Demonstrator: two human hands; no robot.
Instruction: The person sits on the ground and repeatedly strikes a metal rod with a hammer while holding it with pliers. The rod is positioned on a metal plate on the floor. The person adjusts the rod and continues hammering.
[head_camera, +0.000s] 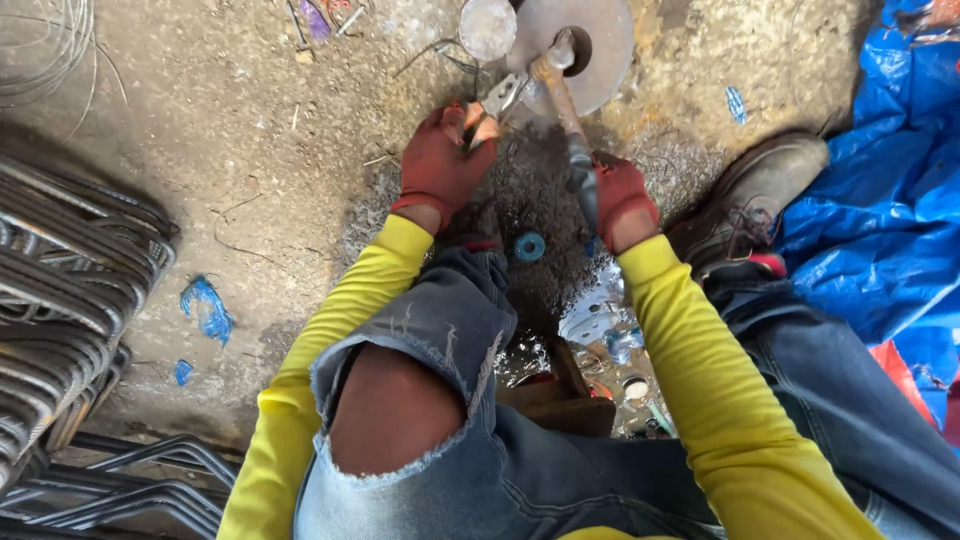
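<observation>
I am gripping the wooden-handled hammer with the steel head (562, 95) low on its shaft, my right hand (620, 197) in its red work glove closed tight around it. The head is resting up by the round rusty steel disc (600, 35) lying on the dirt floor (250, 150). It is feeling top-heavy and stiff, so holding near the shaft's end is giving me swing. My left hand (440, 160), also gloved, is pinching a small flat grey metal piece (503, 95) beside the hammer head; it looks thin, rigid and sharp-edged, best held by its near end.
</observation>
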